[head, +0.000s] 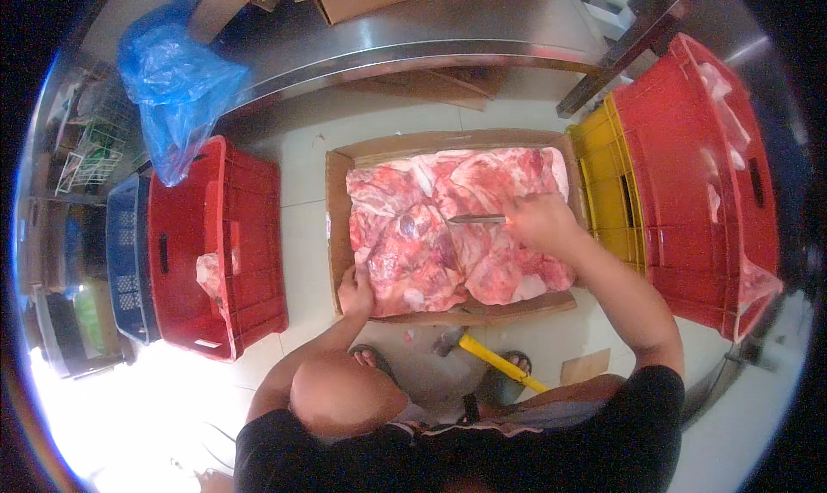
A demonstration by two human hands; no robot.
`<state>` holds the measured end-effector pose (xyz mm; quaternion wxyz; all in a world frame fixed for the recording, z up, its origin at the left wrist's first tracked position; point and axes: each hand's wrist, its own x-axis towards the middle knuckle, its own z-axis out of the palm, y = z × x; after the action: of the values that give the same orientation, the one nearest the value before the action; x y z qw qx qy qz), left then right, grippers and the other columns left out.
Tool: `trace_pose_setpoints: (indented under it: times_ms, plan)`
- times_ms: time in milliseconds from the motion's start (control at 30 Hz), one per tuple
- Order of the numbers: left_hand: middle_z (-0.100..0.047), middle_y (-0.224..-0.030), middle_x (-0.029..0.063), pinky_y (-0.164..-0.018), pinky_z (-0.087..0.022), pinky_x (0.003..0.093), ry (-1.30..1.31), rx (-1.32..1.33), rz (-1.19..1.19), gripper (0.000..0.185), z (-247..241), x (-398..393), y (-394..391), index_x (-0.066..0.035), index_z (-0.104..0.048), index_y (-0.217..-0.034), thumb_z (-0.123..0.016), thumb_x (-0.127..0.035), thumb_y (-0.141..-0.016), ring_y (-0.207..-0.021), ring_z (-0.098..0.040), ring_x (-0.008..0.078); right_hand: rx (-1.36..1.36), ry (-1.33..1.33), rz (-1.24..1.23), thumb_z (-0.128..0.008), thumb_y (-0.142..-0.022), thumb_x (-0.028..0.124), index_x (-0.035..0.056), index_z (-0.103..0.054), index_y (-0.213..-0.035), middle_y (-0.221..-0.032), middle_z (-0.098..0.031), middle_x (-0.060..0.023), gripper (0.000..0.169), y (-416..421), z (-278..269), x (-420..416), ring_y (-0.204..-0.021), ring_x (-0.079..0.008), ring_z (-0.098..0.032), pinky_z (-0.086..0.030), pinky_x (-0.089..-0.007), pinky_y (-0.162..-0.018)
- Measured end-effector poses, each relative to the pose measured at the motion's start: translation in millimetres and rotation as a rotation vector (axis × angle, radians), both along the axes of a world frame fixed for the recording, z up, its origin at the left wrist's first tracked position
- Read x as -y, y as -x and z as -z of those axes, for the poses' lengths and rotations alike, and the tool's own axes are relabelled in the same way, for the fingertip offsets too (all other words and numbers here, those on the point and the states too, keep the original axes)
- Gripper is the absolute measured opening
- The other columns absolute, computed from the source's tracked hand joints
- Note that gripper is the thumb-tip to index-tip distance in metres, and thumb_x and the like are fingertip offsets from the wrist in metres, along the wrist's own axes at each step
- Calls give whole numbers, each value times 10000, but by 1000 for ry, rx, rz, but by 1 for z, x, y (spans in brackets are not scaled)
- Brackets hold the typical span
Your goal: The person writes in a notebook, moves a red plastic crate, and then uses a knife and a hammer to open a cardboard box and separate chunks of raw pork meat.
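Observation:
Before me on the floor is an open cardboard box [333, 199] that holds a solid block of raw meat [413, 254], red and pink with white fat. My right hand [546, 228] is closed around the handle of a knife [477, 220]. Its narrow metal blade points left over the middle of the block; I cannot tell whether it touches the meat. My left hand [356, 293] is at the near left corner, against the meat and the box wall. Its fingertips are partly hidden.
A hammer [501, 361] with a yellow handle lies between my feet. On the left stand a red crate [252, 247] and a blue crate [132, 260]; yellow [607, 170] and red [685, 189] crates flank the right. A blue plastic bag [171, 86] hangs by the metal table [400, 54].

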<state>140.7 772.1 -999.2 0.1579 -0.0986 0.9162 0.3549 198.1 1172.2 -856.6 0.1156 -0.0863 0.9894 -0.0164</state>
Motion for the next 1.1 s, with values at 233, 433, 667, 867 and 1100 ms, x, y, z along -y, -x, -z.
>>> trace_pose_setpoints:
  times_ms: [233, 433, 667, 867, 1100]
  plan:
    - [-687, -1107, 262, -932, -485, 475, 59, 12, -2, 565, -8, -9, 0, -24, -650, -1218, -519, -513, -967, -1059, -645, 442, 41, -52, -131, -621, -799, 162, 79, -718, -867, -813, -710, -107, 145, 33, -55, 51, -732, -272, -719, -560, -413, -592]
    - [-685, -1120, 251, -917, -489, 473, -33, 38, -20, 487, -11, -10, 2, -15, -650, -1196, -550, -430, -961, -1056, -646, 435, 106, -42, -266, -653, -758, 140, 85, -710, -674, -733, -697, -114, 115, 108, -45, 93, -734, -286, -715, -561, -443, -618]
    - [-698, -1056, 235, -888, -515, 443, -93, 58, -9, 417, -14, -5, 7, -9, -646, -1202, -615, -332, -940, -1004, -682, 381, 406, 118, -267, -770, -681, 290, 19, -723, -763, -786, -703, -159, 287, 220, -21, 17, -738, -332, -678, -525, -455, -650]
    - [-705, -1056, 208, -872, -527, 417, -174, 53, -6, 349, -4, -5, 6, -29, -654, -1206, -613, -262, -949, -982, -695, 348, 624, 246, -219, -833, -664, 431, 37, -757, -823, -761, -706, -133, 431, 251, 40, -15, -725, -288, -674, -516, -419, -656]
    - [-709, -1026, 212, -841, -538, 405, -135, 75, 5, 324, 5, 3, 6, -58, -664, -1218, -603, -239, -957, -957, -709, 332, 680, 292, -339, -837, -671, 465, 37, -738, -735, -673, -683, -110, 444, 296, 78, -4, -653, -273, -659, -504, -404, -621]
